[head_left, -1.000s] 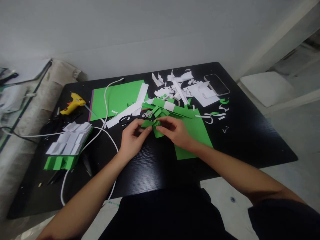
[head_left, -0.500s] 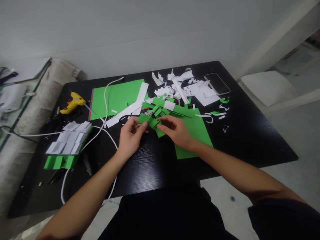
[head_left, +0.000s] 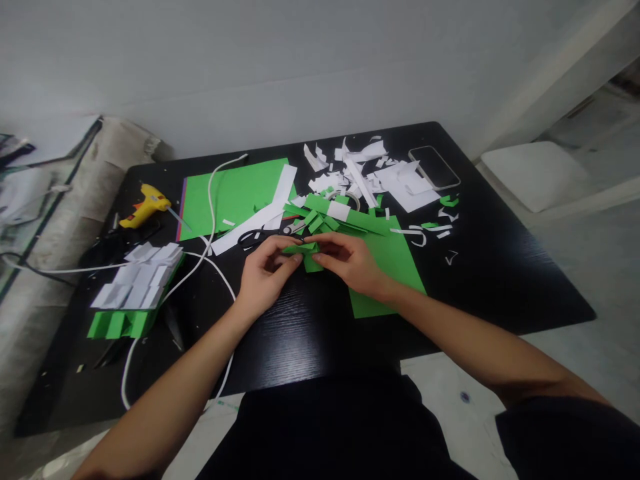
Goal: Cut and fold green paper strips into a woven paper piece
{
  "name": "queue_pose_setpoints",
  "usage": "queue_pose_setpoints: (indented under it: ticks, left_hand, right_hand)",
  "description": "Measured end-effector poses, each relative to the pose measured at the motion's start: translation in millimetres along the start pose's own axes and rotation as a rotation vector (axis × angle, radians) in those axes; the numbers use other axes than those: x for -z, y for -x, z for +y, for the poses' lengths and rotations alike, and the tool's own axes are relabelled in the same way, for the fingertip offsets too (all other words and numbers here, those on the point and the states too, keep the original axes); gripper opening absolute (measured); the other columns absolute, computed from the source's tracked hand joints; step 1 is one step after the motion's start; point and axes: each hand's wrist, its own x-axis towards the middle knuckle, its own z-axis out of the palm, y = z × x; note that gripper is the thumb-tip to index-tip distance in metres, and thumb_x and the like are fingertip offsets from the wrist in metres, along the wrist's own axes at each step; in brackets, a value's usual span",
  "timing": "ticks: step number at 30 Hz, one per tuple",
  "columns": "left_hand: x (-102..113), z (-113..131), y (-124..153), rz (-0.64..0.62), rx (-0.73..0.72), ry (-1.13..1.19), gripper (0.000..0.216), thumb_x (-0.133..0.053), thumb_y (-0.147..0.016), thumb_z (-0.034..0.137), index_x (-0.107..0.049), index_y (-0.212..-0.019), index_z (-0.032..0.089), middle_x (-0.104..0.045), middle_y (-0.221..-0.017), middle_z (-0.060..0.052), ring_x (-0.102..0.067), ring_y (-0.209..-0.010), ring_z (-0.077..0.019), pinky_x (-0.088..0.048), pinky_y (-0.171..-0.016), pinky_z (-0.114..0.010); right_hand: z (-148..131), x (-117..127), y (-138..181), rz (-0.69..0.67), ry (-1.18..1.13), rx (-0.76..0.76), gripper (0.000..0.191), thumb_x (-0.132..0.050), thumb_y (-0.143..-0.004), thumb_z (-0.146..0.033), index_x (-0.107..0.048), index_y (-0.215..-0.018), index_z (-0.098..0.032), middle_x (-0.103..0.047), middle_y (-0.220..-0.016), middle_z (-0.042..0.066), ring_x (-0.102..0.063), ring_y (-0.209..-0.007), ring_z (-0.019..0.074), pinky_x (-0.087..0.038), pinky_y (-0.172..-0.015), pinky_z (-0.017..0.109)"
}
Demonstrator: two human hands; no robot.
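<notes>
Green folded paper piece [head_left: 306, 255] pinched between left hand [head_left: 265, 275] and right hand [head_left: 350, 263].

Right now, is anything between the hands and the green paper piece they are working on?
Nothing visible: left hand and right hand both pinch the folded green piece directly. Scissors lie just beyond.

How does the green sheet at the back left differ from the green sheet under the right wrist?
The back-left green sheet lies fully flat and mostly bare, crossed by a white cable and a white paper strip. The near green sheet is partly covered: the right hand and wrist rest over it, and cut green pieces pile on its far edge. The back-left one lies apart from both hands. Both are the same bright green and lie on the black table.
</notes>
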Motion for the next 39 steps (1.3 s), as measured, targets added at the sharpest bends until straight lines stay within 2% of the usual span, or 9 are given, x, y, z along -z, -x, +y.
queue_pose_setpoints:
  ticks: [4, 7, 14, 17, 22, 27, 30, 33, 39]
  left_hand:
    - [-1.1, -2.9, 0.4, -0.015, -0.053, 0.002, 0.007, -0.077, -0.089, 0.021, -0.075, -0.096, 0.021, -0.076, -0.111, -0.007, -0.072, -0.093, -0.0185, -0.06, -0.072, -0.029]
    - [-1.4, -4.6, 0.8, -0.032, -0.103, -0.029, 0.007, -0.075, -0.091, 0.019, -0.076, -0.098, 0.022, -0.076, -0.111, -0.008, -0.073, -0.1, -0.0199, -0.063, -0.077, -0.031]
    - [-0.6, -5.4, -0.4, -0.002, -0.162, -0.112, 0.011, -0.076, -0.091, 0.016, -0.08, -0.097, 0.024, -0.077, -0.108, -0.007, -0.074, -0.098, -0.0191, -0.063, -0.076, -0.031]
    - [-1.0, -4.0, -0.3, 0.007, -0.127, -0.11, 0.008, -0.078, -0.09, 0.019, -0.081, -0.095, 0.024, -0.078, -0.107, -0.006, -0.073, -0.094, -0.019, -0.063, -0.075, -0.031]
    - [-1.9, -2.5, 1.2, 0.061, 0.009, -0.085, 0.008, -0.077, -0.092, 0.03, -0.079, -0.094, 0.022, -0.079, -0.1, -0.006, -0.072, -0.081, -0.0175, -0.061, -0.071, -0.03]
    - [-4.9, -1.9, 1.2, 0.061, 0.057, -0.031, 0.009, -0.078, -0.09, 0.029, -0.076, -0.094, 0.021, -0.076, -0.083, -0.003, -0.07, -0.071, -0.0163, -0.06, -0.067, -0.029]
    - [-7.2, -0.1, 1.2, 0.056, 0.069, 0.003, 0.009, -0.077, -0.09, 0.029, -0.075, -0.092, 0.02, -0.075, -0.08, -0.002, -0.069, -0.07, -0.0156, -0.06, -0.068, -0.028]
    - [-8.4, 0.9, 1.4, 0.055, 0.072, 0.013, 0.009, -0.077, -0.09, 0.029, -0.073, -0.089, 0.02, -0.074, -0.082, -0.002, -0.068, -0.071, -0.0151, -0.058, -0.068, -0.028]
    - [-8.1, -2.0, 1.9, 0.078, 0.076, 0.02, 0.008, -0.077, -0.088, 0.025, -0.073, -0.083, 0.02, -0.077, -0.097, -0.006, -0.069, -0.076, -0.0154, -0.058, -0.068, -0.029]
  right_hand:
    - [0.9, -0.7, -0.3, 0.005, -0.046, 0.01, 0.029, -0.08, -0.086, -0.025, -0.078, -0.115, -0.026, -0.078, -0.114, 0.004, -0.073, -0.103, 0.0198, -0.061, -0.1, 0.041]
    - [1.7, -0.7, -0.1, 0.0, -0.062, 0.005, 0.025, -0.081, -0.085, -0.024, -0.078, -0.11, -0.026, -0.079, -0.108, 0.003, -0.074, -0.101, 0.0197, -0.062, -0.1, 0.041]
    - [3.0, -1.2, 1.0, 0.001, -0.091, 0.0, 0.025, -0.086, -0.081, -0.025, -0.077, -0.104, -0.024, -0.079, -0.102, 0.002, -0.075, -0.093, 0.018, -0.063, -0.095, 0.039]
    - [1.4, -2.3, 0.8, 0.048, -0.037, -0.009, 0.021, -0.088, -0.081, -0.034, -0.077, -0.095, -0.022, -0.079, -0.095, 0.003, -0.075, -0.088, 0.0191, -0.064, -0.091, 0.04]
    - [-2.5, -2.4, -0.1, 0.145, 0.099, -0.054, 0.029, -0.089, -0.08, -0.046, -0.076, -0.088, -0.022, -0.078, -0.087, 0.003, -0.072, -0.08, 0.0197, -0.063, -0.08, 0.039]
    - [-2.5, -2.6, -0.3, 0.152, 0.075, -0.083, 0.031, -0.089, -0.079, -0.048, -0.075, -0.085, -0.021, -0.077, -0.083, 0.003, -0.071, -0.078, 0.0194, -0.062, -0.077, 0.038]
    - [-2.0, -3.3, -0.9, 0.158, 0.035, -0.095, 0.032, -0.091, -0.077, -0.047, -0.074, -0.083, -0.021, -0.076, -0.08, 0.002, -0.07, -0.074, 0.018, -0.061, -0.075, 0.036]
    - [-1.3, -3.9, -1.6, 0.153, -0.004, -0.113, 0.034, -0.093, -0.074, -0.046, -0.072, -0.081, -0.02, -0.075, -0.078, 0.001, -0.068, -0.07, 0.0166, -0.06, -0.072, 0.035]
    - [0.8, -3.6, -2.6, 0.15, -0.025, -0.132, 0.039, -0.095, -0.071, -0.049, -0.069, -0.079, -0.021, -0.074, -0.077, 0.001, -0.067, -0.067, 0.0159, -0.061, -0.07, 0.035]
